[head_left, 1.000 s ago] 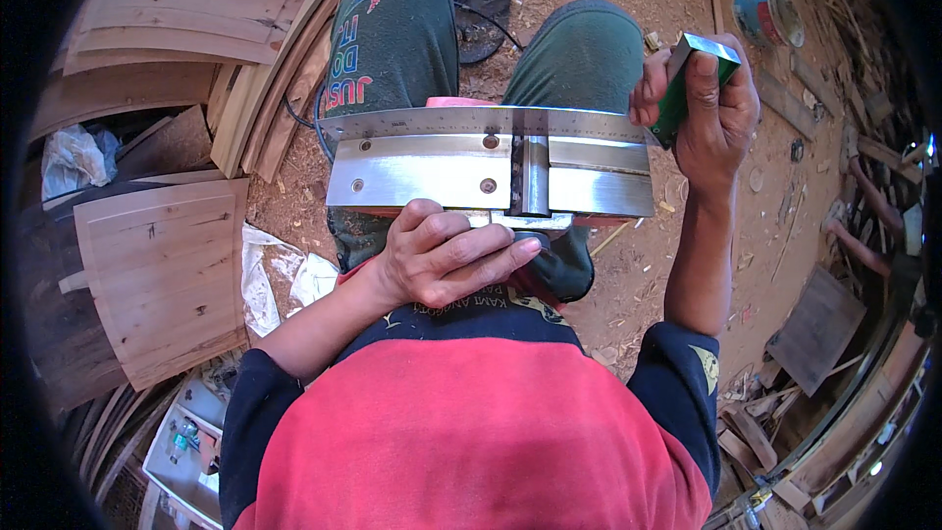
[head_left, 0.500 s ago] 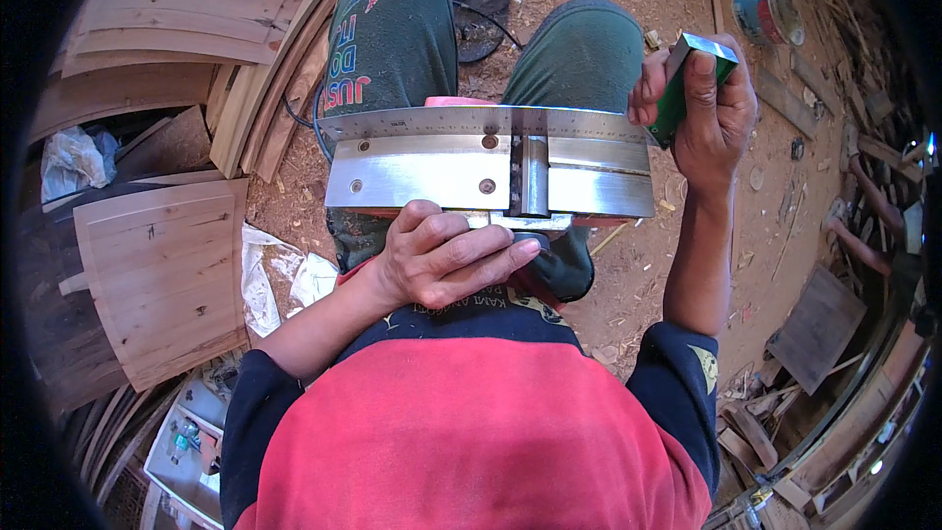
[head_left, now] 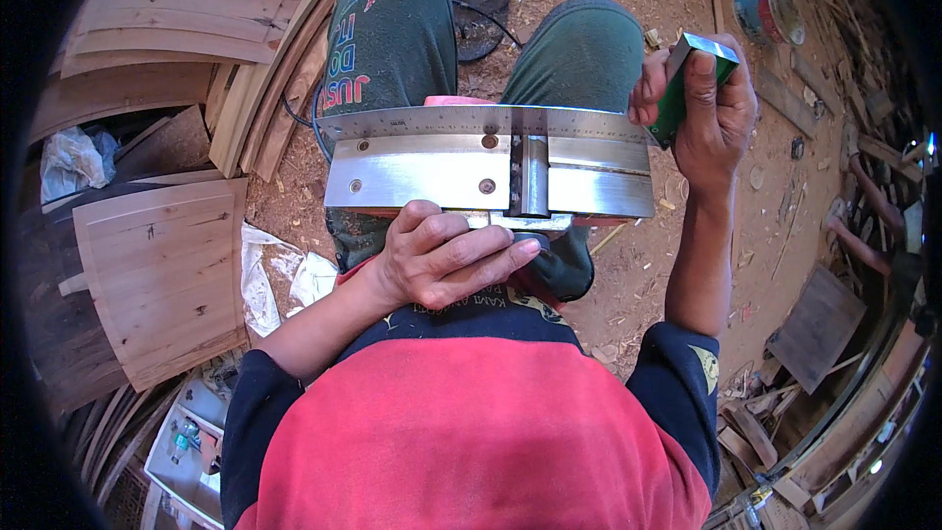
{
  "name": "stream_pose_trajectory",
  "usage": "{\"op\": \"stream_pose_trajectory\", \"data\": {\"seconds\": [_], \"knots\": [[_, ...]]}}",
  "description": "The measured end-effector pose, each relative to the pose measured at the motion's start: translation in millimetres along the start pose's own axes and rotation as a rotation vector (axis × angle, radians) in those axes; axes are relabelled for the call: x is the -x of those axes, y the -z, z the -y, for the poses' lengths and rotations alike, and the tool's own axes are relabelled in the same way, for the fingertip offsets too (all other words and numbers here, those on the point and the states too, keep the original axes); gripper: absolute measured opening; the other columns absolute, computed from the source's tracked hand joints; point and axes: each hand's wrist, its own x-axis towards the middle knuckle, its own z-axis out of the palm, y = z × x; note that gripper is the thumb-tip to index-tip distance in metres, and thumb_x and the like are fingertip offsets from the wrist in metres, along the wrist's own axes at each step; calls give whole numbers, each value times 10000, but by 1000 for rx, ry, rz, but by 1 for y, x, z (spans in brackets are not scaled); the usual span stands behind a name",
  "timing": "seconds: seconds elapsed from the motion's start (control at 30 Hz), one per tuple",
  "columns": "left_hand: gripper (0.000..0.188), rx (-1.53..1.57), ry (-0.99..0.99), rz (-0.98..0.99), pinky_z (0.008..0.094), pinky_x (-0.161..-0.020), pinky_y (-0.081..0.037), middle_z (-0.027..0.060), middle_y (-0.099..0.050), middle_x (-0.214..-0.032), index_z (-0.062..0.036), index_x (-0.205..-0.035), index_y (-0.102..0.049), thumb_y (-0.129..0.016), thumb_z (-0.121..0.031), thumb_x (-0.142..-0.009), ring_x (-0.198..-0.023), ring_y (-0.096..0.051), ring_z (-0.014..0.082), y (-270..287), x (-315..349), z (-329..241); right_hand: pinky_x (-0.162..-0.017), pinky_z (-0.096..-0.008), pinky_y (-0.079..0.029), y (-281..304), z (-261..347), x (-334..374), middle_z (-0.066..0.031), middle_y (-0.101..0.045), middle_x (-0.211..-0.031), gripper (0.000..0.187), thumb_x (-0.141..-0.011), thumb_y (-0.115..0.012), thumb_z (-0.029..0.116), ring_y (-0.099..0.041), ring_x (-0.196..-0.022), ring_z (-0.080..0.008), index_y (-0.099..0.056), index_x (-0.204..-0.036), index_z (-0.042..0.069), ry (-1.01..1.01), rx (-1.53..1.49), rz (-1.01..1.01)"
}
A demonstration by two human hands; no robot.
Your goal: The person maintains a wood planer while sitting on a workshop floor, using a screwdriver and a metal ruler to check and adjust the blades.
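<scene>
An electric planer (head_left: pixel 422 172) rests upside down across my lap, its shiny metal sole facing up and the cutter slot right of its middle. My left hand (head_left: pixel 446 255) grips its near side, fingers curled against the body beside a dark knob. In my right hand (head_left: pixel 714 113) is the green-sided metal stock of a try square (head_left: pixel 679 103), held up beyond the planer's right end. The square's ruled steel blade (head_left: pixel 422 122) stands on edge along the far side of the sole and spans nearly its full length. The planer's underside is mostly hidden.
Curved wooden panels (head_left: pixel 162 275) and stacked boards lie at left, with white plastic sheeting (head_left: pixel 280 275) and a white bin (head_left: pixel 186 447). Shavings cover the dirt floor. A paint can (head_left: pixel 768 17), wood scraps and a flat board (head_left: pixel 817 327) lie right, near another person's limbs (head_left: pixel 868 226).
</scene>
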Motion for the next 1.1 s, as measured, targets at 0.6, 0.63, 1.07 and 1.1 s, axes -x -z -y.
{"op": "stream_pose_trajectory", "data": {"seconds": [0.6, 0.63, 1.07, 1.1], "knots": [[473, 13, -11, 5, 277, -736, -369, -115, -606, -1022, -220, -1178, -785, -777, -265, -708, -812, -488, 100, -1, 0, 0, -588, -306, -538, -2, -3, 2, -113, -604, -782, 244, -1101, -512, 288, -592, -631, -145, -452, -1087, 52, 3, -34, -54], [474, 12, -11, 8, 277, -736, -370, -115, -607, -1019, -220, -1177, -785, -775, -265, -706, -811, -487, 100, 0, 0, 0, -587, -306, -538, -3, -3, 3, -114, -605, -782, 250, -1100, -513, 292, -593, -630, -145, -451, -1081, 51, 1, -24, -61], [507, 7, -17, 39, 314, -755, -375, -118, -598, -1007, -254, -1181, -777, -860, -256, -682, -856, -489, 133, -1, 5, 0, -589, -297, -541, -3, -2, 3, -109, -617, -787, 257, -1097, -520, 298, -597, -630, -136, -455, -1069, 51, -7, -28, -73], [507, 6, -17, 39, 314, -755, -375, -118, -598, -1007, -254, -1181, -777, -860, -256, -682, -856, -489, 133, -1, 5, 0, -589, -295, -541, -3, -2, 3, -108, -618, -787, 252, -1098, -520, 294, -597, -630, -135, -456, -1067, 52, -3, -19, -67]]}}
